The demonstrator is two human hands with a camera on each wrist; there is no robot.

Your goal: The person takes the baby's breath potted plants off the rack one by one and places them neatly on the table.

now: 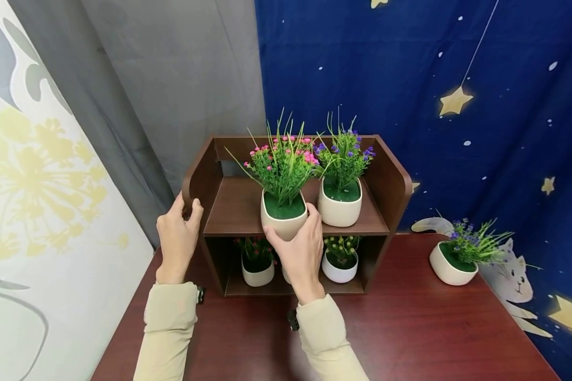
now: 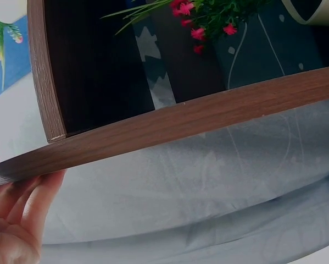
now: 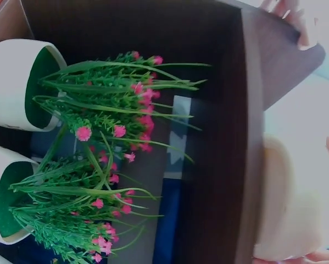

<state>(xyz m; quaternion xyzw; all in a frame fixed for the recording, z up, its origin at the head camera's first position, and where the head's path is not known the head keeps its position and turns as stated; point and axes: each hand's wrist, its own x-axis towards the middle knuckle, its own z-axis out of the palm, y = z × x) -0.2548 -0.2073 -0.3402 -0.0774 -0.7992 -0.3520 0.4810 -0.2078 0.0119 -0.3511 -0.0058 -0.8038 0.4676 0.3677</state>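
The cream, rounded pot with pink artificial flowers (image 1: 286, 225) is at the upper front edge of the dark-brown wooden shelf (image 1: 235, 203); whether its base rests there is unclear. The right hand (image 1: 300, 248) curls round it; the left hand (image 1: 177, 235) grips the shelf's left side. Holding both steady should spare the cream, purple-flowered pot (image 1: 341, 211) on the shelf's right a knock
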